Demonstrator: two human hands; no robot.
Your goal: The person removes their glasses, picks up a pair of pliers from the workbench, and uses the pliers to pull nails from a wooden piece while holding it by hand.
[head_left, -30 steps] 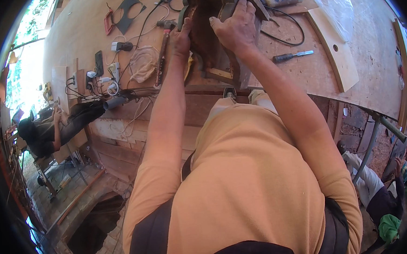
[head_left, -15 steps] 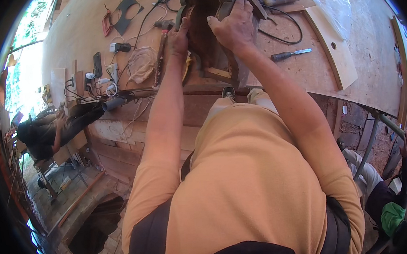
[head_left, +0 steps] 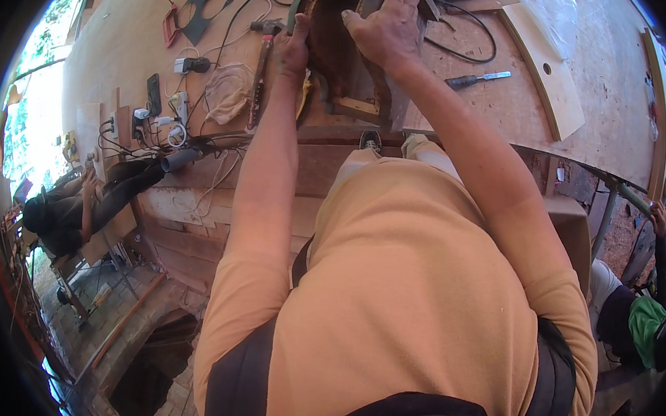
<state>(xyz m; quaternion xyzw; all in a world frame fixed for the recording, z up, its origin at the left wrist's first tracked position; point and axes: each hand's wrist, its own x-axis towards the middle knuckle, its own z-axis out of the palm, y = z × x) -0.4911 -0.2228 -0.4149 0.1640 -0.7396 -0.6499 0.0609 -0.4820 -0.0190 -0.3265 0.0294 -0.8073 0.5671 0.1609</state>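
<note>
A dark brown wooden piece (head_left: 336, 51) with curved, shaped side walls stands at the table's near edge, its top cut off by the picture's rim. My left hand (head_left: 291, 54) is closed on its left wall, thumb toward the inside, fingers partly hidden. Over the right wall (head_left: 398, 82) my right hand (head_left: 387, 35) grips, with its fingers on top and its thumb pointing inward. Just left of my left hand lies a hammer (head_left: 259, 79). A strip of yellow (head_left: 305, 99) shows between my left wrist and the wood.
On the plywood table (head_left: 480, 119) lie a chisel (head_left: 478, 80), a black cable (head_left: 484, 55), a pale board with a hole (head_left: 542, 81), clear plastic (head_left: 546, 8), a crumpled cloth (head_left: 228, 96) and power strips with plugs (head_left: 178, 111). People are at left (head_left: 59, 217) and right (head_left: 621, 305).
The view has shifted a little, and both hands keep their places on the wooden piece. The person at right has moved lower, one arm reaching up toward the table edge.
</note>
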